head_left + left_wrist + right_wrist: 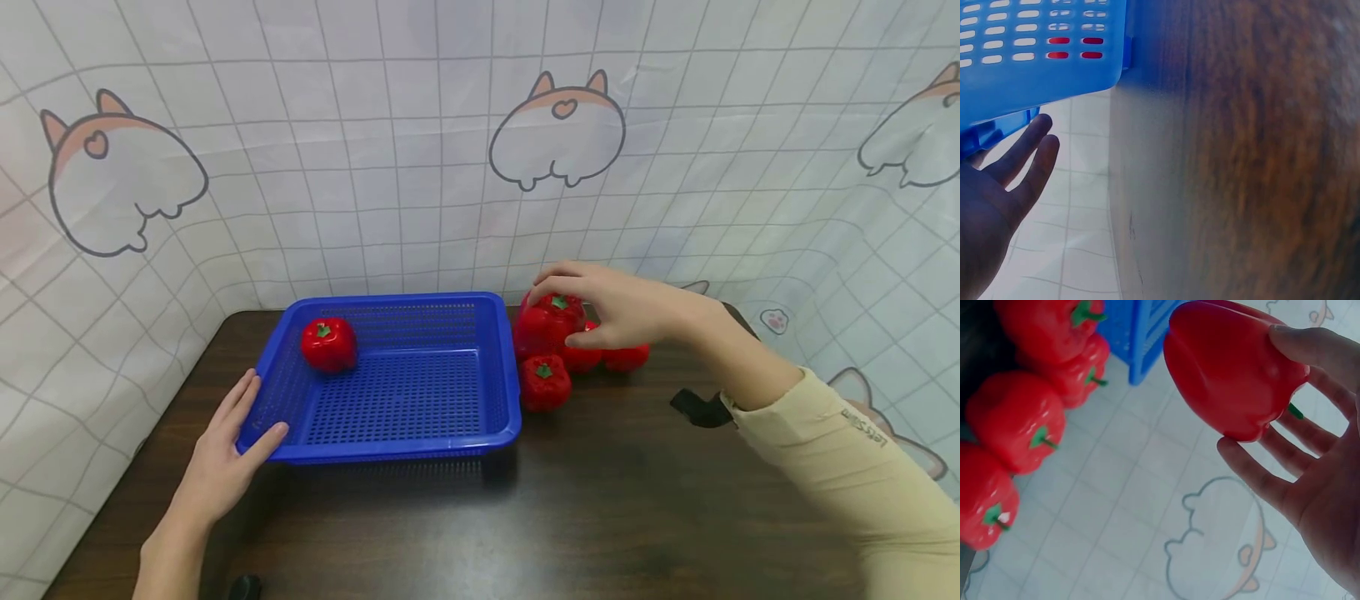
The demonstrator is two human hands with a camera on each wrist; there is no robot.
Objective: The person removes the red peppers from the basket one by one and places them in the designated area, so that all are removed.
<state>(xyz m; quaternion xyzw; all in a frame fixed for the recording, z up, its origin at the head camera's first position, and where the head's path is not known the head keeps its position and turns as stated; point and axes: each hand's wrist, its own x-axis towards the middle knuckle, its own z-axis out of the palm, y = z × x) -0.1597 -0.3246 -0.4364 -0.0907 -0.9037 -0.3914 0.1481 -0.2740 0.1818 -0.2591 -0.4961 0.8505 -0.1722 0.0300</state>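
Note:
A glossy red bell pepper (pixel 1229 369) with a green stem is in my right hand (pixel 611 304). In the right wrist view, the thumb and fingertips hold it around its stem end, above the other peppers. My left hand (pixel 221 467) touches the near left corner of a blue plastic basket (pixel 390 448). Its thumb lies on the rim, and its fingers (pixel 1038 165) stretch along the outer side. One red bell pepper (pixel 328 344) sits inside the basket at the far left.
Several more red peppers, one in front (pixel 545 383), stand on the dark wooden table (pixel 600 492) right of the basket. A black object (pixel 701 408) lies near the right sleeve. Behind hangs a white gridded cloth (pixel 360 150) with cartoon animals.

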